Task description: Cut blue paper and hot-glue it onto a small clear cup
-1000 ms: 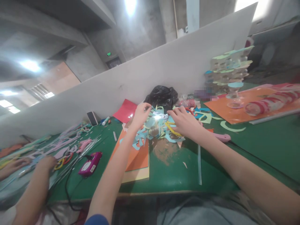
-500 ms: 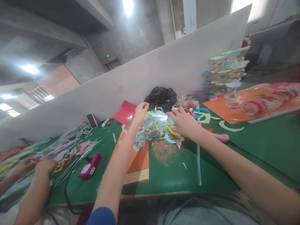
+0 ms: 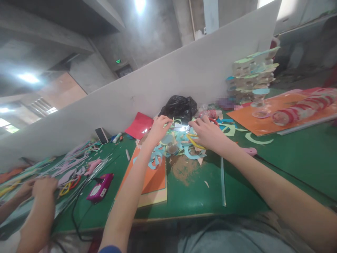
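Both my hands reach into a heap of coloured paper scraps (image 3: 179, 146) on the green table (image 3: 276, 165). My left hand (image 3: 158, 128) has its fingers curled round one end of a shiny clear piece (image 3: 180, 127) that glares under the light. My right hand (image 3: 206, 131) is closed on its other end, beside a pair of yellow-handled scissors (image 3: 195, 142). What the shiny piece is stays unclear.
An orange card (image 3: 154, 175) lies under my left forearm. A black plastic bag (image 3: 179, 107), red card (image 3: 139, 124) and phone (image 3: 101, 135) lie by the white partition. A magenta glue gun (image 3: 100, 182) is at left, near a co-worker's hands (image 3: 42, 186). An orange sheet (image 3: 273, 114) with bottles lies right.
My two hands have drawn closer together over the scraps and lifted the shiny piece slightly. The co-worker's hands at left have shifted among the paper strips.
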`<action>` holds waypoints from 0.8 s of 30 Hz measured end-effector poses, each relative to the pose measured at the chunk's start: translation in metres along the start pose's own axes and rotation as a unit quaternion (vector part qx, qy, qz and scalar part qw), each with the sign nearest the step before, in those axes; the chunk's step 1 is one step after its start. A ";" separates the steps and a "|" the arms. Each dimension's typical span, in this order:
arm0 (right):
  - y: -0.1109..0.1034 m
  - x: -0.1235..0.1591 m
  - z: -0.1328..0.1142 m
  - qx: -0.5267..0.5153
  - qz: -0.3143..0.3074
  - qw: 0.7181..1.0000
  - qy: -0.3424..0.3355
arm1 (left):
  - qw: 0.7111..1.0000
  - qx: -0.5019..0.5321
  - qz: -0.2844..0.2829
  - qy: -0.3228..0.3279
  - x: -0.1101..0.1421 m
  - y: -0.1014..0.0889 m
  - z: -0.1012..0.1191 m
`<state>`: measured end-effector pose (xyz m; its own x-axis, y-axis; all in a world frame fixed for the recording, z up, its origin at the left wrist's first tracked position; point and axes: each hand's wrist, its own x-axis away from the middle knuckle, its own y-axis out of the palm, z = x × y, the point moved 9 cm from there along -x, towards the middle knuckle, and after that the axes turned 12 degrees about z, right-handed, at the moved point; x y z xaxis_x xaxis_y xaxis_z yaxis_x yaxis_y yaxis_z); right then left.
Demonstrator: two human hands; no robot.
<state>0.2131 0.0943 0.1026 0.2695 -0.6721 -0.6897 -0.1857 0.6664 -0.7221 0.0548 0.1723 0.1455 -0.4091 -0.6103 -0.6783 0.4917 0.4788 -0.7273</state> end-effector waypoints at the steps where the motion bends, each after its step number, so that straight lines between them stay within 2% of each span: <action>1: 0.000 0.000 0.000 0.001 0.003 1.000 -0.001 | 1.000 -0.002 -0.005 0.006 0.000 0.001 0.001; 7: 0.000 0.000 0.000 0.005 -0.012 1.000 -0.005 | 0.999 -0.012 -0.027 0.032 -0.002 0.009 0.008; 17: 0.003 0.001 0.001 0.004 -0.005 1.000 -0.005 | 0.996 -0.047 -0.030 0.076 0.000 0.008 0.017; 24: 0.002 0.000 0.002 0.007 -0.011 1.000 -0.004 | 0.997 -0.032 -0.033 0.066 -0.002 0.006 0.019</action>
<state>0.2151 0.0960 0.1014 0.2818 -0.6836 -0.6733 -0.1657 0.6565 -0.7359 0.0730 0.1650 0.1443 -0.5381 -0.5563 -0.6332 0.4118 0.4820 -0.7734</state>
